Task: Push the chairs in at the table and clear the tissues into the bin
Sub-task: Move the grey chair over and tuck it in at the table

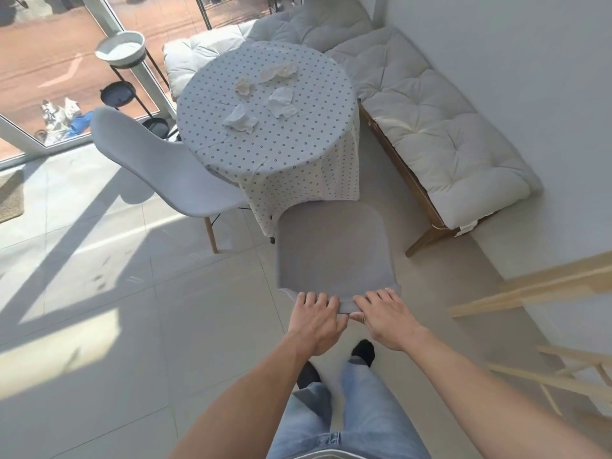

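Left hand (pixel 316 318): curled over the top edge of the near chair (pixel 332 250), gripping it.
Right hand (pixel 384 314): clamped on the same edge, just beside my left.
Push: I keep both wrists level and drive straight ahead, so the seat slides under the counter (pixel 265 140) without snagging the cloth.
Second chair (pixel 165 167): ahead and left, angled out.
Tissues (pixel 265 94): beyond my hands, on the counter.
Bin: not visible.

Grey chairs (pixel 332 250), blue-dotted white tablecloth (pixel 298 154)
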Demonstrator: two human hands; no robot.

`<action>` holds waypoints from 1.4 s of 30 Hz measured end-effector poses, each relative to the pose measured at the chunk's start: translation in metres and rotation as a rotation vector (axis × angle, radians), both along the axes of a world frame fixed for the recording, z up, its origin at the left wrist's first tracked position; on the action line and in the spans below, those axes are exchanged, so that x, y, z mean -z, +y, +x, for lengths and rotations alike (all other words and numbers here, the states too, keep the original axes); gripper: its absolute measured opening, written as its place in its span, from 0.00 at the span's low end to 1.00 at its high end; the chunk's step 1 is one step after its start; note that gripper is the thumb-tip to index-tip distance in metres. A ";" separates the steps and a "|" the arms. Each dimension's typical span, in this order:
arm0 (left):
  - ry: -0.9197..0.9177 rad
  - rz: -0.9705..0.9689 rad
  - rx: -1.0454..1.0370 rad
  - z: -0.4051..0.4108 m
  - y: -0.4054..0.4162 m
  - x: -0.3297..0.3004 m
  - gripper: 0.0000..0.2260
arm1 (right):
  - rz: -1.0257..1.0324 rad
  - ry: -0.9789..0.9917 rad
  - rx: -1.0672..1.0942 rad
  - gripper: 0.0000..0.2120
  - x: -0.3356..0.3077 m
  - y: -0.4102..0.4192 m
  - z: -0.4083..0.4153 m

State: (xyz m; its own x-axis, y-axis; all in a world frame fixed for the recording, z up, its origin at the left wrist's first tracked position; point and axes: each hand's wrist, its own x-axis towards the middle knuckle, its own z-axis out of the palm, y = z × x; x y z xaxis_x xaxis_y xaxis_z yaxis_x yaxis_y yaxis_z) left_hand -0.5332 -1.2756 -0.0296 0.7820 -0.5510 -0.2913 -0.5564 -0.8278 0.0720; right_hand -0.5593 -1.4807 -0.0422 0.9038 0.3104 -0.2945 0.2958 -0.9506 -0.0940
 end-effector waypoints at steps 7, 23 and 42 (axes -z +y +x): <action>0.006 -0.008 -0.112 0.054 -0.031 -0.001 0.25 | -0.010 0.039 -0.126 0.36 -0.008 -0.032 0.080; 0.123 0.022 -0.362 0.167 -0.096 0.002 0.26 | -0.062 0.102 -0.282 0.31 -0.005 -0.090 0.227; 0.410 -0.047 -0.538 0.215 -0.056 -0.025 0.33 | 0.066 0.355 -0.164 0.38 -0.025 -0.101 0.271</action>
State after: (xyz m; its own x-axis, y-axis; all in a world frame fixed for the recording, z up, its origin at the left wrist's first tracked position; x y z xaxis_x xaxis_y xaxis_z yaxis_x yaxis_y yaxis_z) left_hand -0.3183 -1.3317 -0.0047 0.7824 -0.1354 -0.6079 0.0117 -0.9727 0.2317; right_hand -0.2881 -1.5815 -0.0176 0.6863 0.4711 -0.5542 0.3813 -0.8819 -0.2774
